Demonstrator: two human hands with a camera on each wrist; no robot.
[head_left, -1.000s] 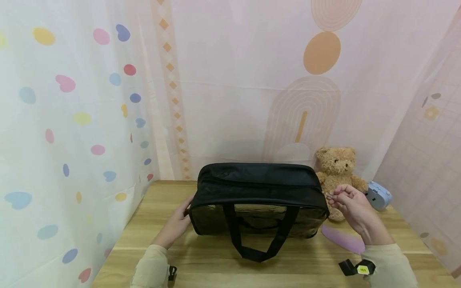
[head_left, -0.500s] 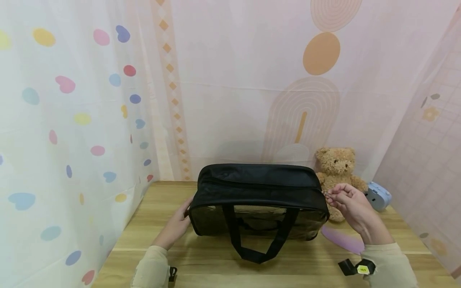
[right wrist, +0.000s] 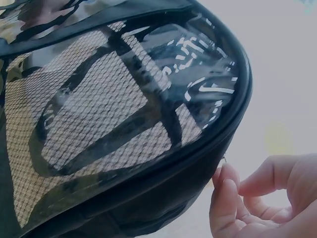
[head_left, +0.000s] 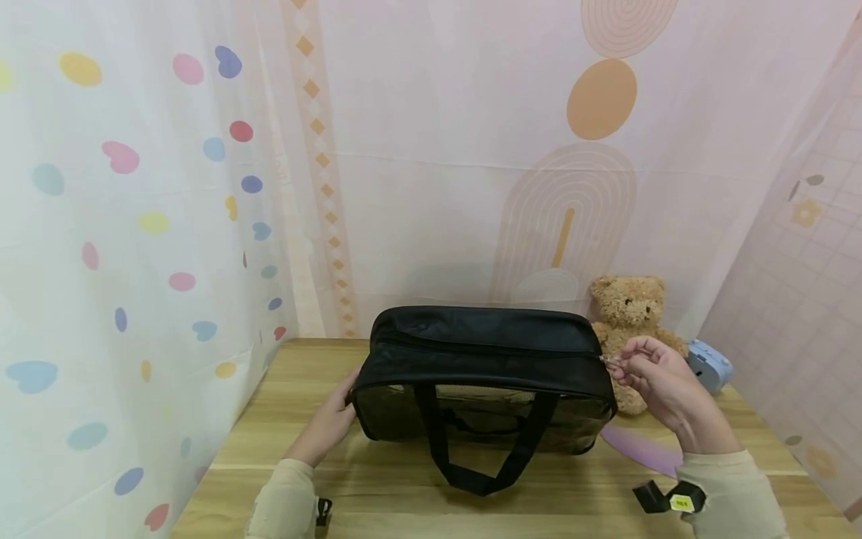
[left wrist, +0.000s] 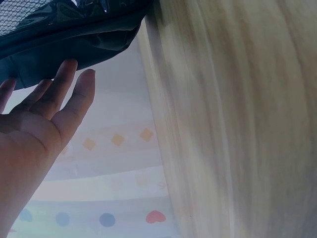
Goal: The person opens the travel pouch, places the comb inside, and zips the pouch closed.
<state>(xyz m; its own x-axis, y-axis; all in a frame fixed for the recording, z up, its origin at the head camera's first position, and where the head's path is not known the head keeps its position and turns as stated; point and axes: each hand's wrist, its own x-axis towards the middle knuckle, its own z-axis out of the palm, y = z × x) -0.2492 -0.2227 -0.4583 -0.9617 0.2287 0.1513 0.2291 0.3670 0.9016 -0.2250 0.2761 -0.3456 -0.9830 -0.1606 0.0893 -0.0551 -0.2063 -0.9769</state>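
A black bag [head_left: 481, 364] with a clear front panel stands on the wooden table, its black handle [head_left: 485, 479] hanging down in front. A zipper [head_left: 471, 346] runs along its top. My right hand [head_left: 656, 385] is at the bag's right end, pinching a small shiny zipper pull [head_left: 608, 361] between thumb and fingers. In the right wrist view this pinch is just beside the bag's dark edge, and the pull is mostly hidden. My left hand [head_left: 333, 419] rests against the left end; in the left wrist view its fingers [left wrist: 64, 84] extend nearly straight along the dark side.
Behind the right hand sits a brown teddy bear [head_left: 629, 307], with a light blue boxy object [head_left: 708, 367] beside it. A flat purple item [head_left: 643, 449] lies on the wooden table [head_left: 377, 501] under the right wrist. Patterned curtains [head_left: 431, 187] enclose the back and sides.
The bag's right end has shifted very slightly toward me and right. More of the zipper pull shows at my right fingertips. My left hand has stayed in place.
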